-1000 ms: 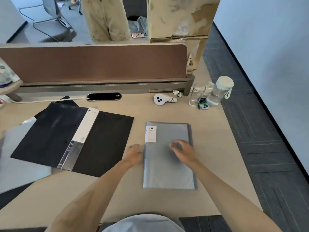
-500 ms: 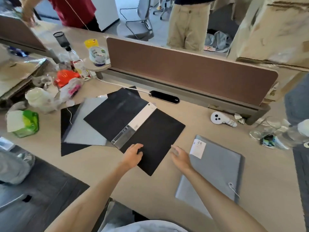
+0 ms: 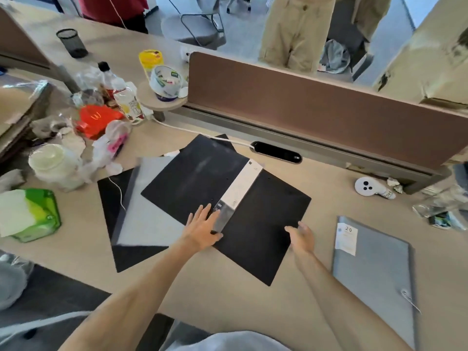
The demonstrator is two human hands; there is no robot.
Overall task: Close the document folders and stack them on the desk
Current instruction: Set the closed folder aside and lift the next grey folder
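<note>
An open black folder [image 3: 263, 224] with a white and clear spine strip lies flat in the middle of the desk. My left hand [image 3: 202, 228] rests flat on it beside the spine, fingers spread. My right hand [image 3: 300, 235] hovers open at the folder's right edge, holding nothing. A closed grey folder [image 3: 374, 269] with a "20" label lies to the right. Another open folder [image 3: 131, 224], black with a grey sheet, lies partly under the black one on the left.
Clutter fills the left of the desk: a green tissue pack [image 3: 27, 214], plastic bags, bottles, a tape roll [image 3: 166, 82]. A brown divider panel [image 3: 316, 110] runs along the back. A white gadget [image 3: 366, 187] and a bottle sit at right. People stand beyond.
My view swung left from the grey folder. Both hands left the closed grey folder and moved onto the open black folder, the left one settling by its spine.
</note>
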